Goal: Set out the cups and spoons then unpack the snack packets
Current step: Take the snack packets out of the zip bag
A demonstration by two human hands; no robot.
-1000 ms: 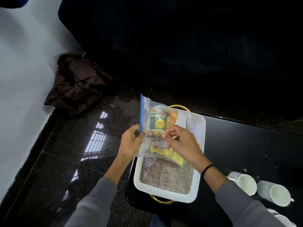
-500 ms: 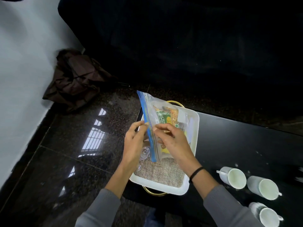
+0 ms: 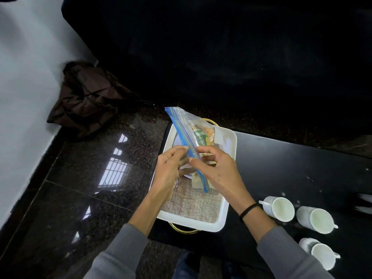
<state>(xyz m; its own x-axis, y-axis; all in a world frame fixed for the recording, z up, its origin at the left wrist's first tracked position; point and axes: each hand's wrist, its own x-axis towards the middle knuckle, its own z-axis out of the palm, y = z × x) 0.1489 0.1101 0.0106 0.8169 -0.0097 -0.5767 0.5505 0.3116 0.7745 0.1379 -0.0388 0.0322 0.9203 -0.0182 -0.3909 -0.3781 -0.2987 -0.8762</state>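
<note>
Evidently the left hand (image 3: pixel 171 170) and right hand (image 3: pixel 219 172) each pinched one side of the zip bag (image 3: pixel 186 135) at its blue seal, above the far end of the tray (image 3: pixel 221 222). Advised: part the lips evenly, keeping the packets (image 3: pixel 202 134) over the tray.

A dark brown crumpled cloth (image 3: pixel 86 97) is seen heaped on the floor (image 3: pixel 80 188), pressed into the corner against the pale wall (image 3: pixel 26 87). The floor is made of dark, speckled, polished stone, and a barred window's bright reflection (image 3: pixel 115 171) is thrown onto it, nearer the camera than the cloth. A thin seam between floor slabs is visible just below that reflection. To the right of the cloth, a large black mass (image 3: pixel 221 53) is set against the wall and fills the upper part of the view; its kind cannot be told. The black desk (image 3: pixel 291 164) is placed well to the right of the cloth, and small white specks are scattered on its surface.
</note>
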